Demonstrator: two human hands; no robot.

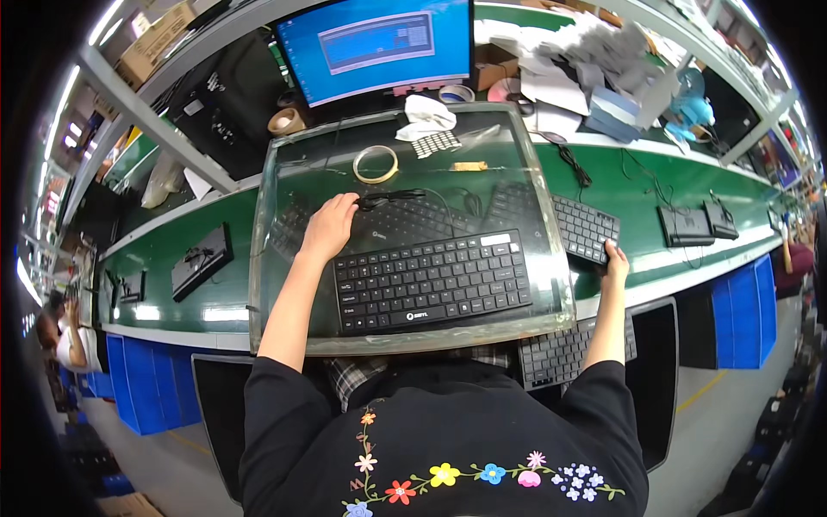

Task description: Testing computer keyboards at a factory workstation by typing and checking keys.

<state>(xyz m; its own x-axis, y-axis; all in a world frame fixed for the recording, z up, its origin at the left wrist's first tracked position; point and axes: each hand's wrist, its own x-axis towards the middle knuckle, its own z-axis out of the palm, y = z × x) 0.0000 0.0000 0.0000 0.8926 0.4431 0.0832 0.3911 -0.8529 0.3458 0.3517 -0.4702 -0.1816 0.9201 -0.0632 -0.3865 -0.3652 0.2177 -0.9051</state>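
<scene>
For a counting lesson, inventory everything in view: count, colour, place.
Monitor: one, blue-screened, back
Glass panel: one, clear, centre
Large keyboard: one, black, on glass
Second keyboard: one, black, right of glass
Third keyboard: one, black, lower right
Cable bundle: one, black, on glass
Tape roll: one, yellowish, on glass
Cloth: one, white, back
Papers: many, white, back right
Bins: several, blue, both sides
Bench: one, green, around glass
Background clutter: uncountable, mixed, edges
Left hand: one, bare, beside cable bundle
Right hand: one, bare, on second keyboard

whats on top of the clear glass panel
A black rectangular keyboard, bundled black cable, round cream tape roll, crumpled white wad, black-dotted white sheet and yellowish strip. Whatever is under the keyboard is hidden.
</scene>
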